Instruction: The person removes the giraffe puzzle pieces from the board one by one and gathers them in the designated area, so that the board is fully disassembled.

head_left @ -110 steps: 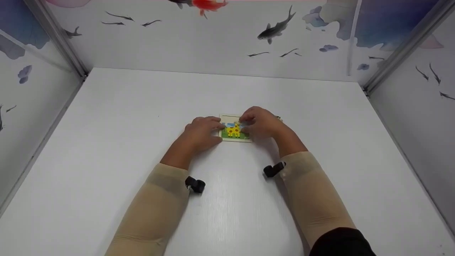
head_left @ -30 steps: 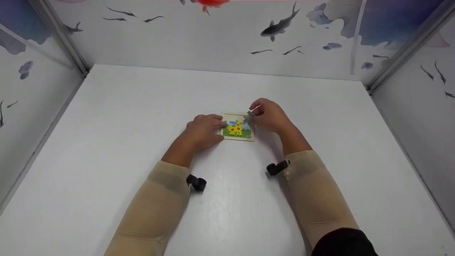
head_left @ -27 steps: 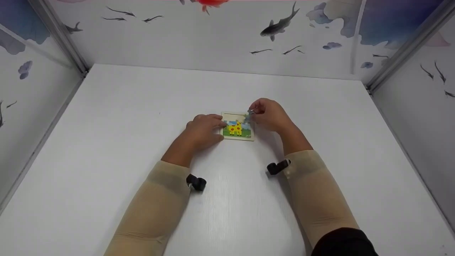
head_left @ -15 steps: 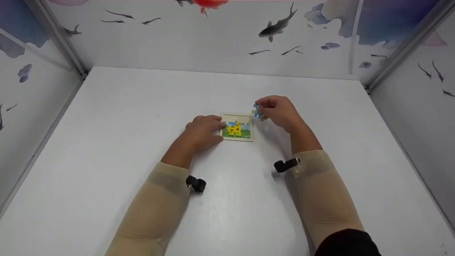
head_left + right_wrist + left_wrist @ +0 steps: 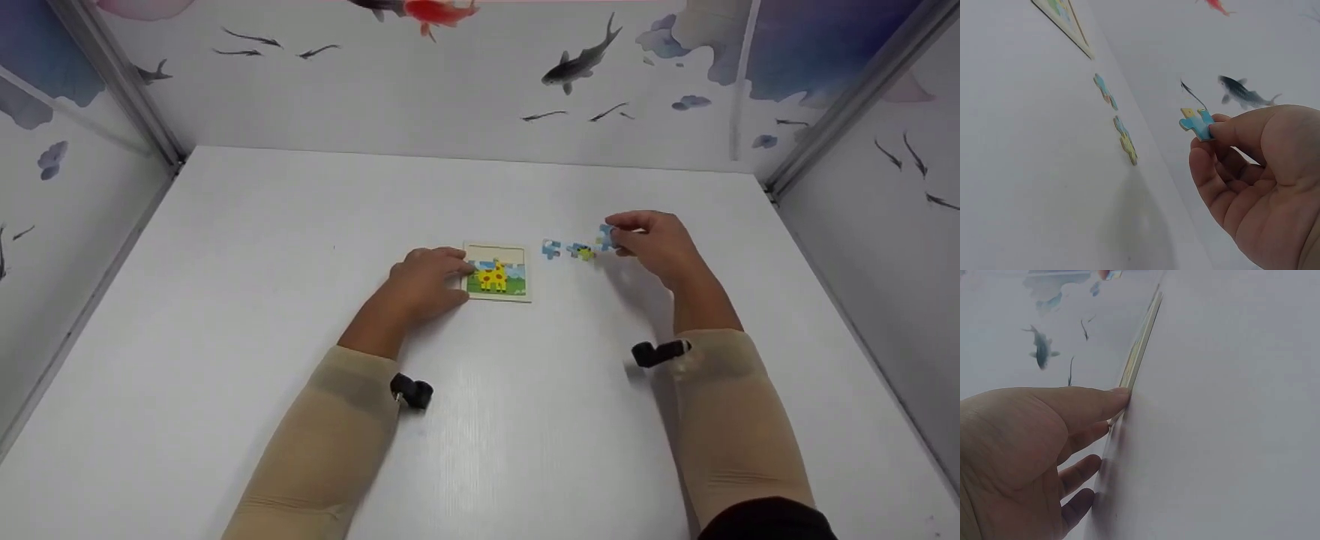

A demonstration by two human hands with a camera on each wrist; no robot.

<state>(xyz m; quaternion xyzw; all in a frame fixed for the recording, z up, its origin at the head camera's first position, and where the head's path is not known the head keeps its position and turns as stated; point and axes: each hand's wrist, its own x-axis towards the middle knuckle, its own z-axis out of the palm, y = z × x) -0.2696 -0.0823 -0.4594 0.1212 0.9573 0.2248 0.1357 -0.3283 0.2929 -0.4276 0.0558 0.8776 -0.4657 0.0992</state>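
In the head view a square giraffe puzzle board [image 5: 497,298] lies on the white table; its picture's upper strip shows bare wood. My left hand [image 5: 429,281] holds the board's left side, thumb by the near corner and fingers along the edge. Up off the table, my right hand [image 5: 654,244] pinches a blue jigsaw piece [image 5: 1199,124] with a yellow patch between thumb and fingers. Between hand and board lie a blue-and-white piece [image 5: 551,249] and, nearer the hand, blue and yellow-green jigsaw pieces [image 5: 583,252]; I cannot tell whether these are one or two.
The white table [image 5: 495,450] extends around both arms. Printed fish and flowers cover the back wall [image 5: 450,90], and panels stand at left and right. A small black camera [image 5: 412,391] sits on the left wrist, another camera [image 5: 658,352] on the right.
The right hand has moved right from the board's upper right corner, a blue piece in its fingers. Pieces on the table now show where the hand covered them. The left hand stays put.
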